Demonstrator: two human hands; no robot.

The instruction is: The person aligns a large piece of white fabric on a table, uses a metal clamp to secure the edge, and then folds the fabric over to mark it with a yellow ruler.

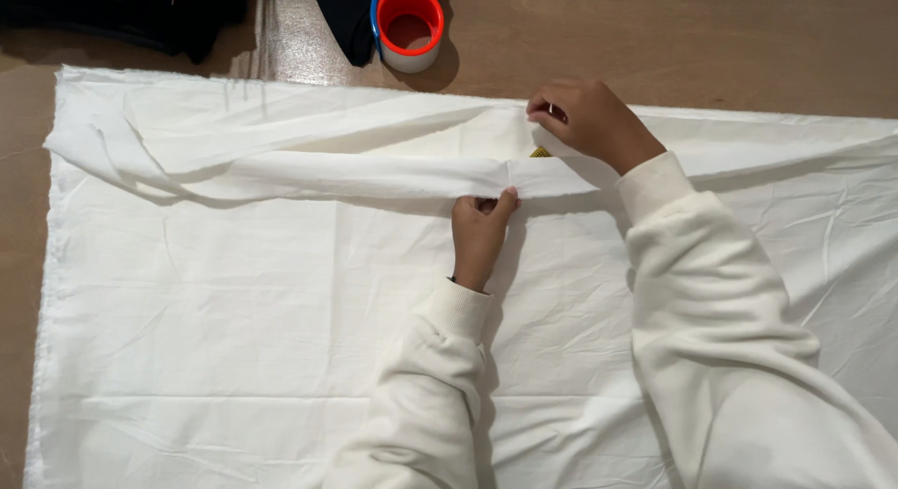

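A large white cloth (234, 321) lies spread over a brown table. Its far edge is turned over into a long folded band (355, 176) running left to right. My left hand (480, 235) pinches the near edge of that band between thumb and fingers. My right hand (585, 120) grips the far edge of the fold, with a thin pin or needle showing at its fingertips. A small yellow thing (542, 152) peeks out from under the fold between the hands. Both arms wear white sleeves.
An orange and white tape dispenser (410, 26) stands on the brown table (702, 40) beyond the cloth. Dark fabric (131, 17) lies at the far left, and another dark piece (348, 17) sits next to the dispenser.
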